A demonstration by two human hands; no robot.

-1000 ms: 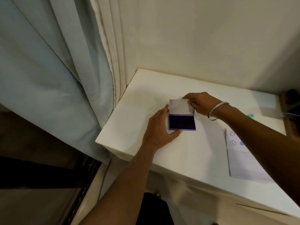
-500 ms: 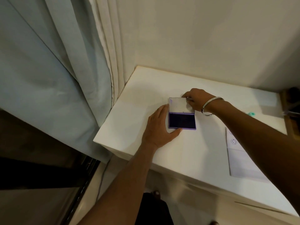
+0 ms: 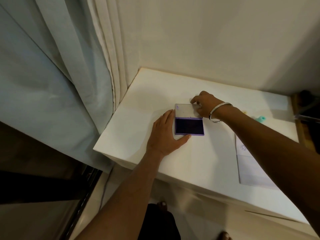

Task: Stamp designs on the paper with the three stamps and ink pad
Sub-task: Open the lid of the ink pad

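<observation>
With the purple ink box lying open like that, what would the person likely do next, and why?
Probably let go of the lid and reach the right hand for a stamp lying further right. The ink pad is already open and steadied by the left hand, and neither hand holds a stamp.

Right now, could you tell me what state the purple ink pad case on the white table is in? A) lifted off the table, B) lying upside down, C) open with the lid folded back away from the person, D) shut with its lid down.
C: the purple ink pad case shows its dark pad, with the clear lid folded back under the right hand and the left hand steadying its side.
</observation>
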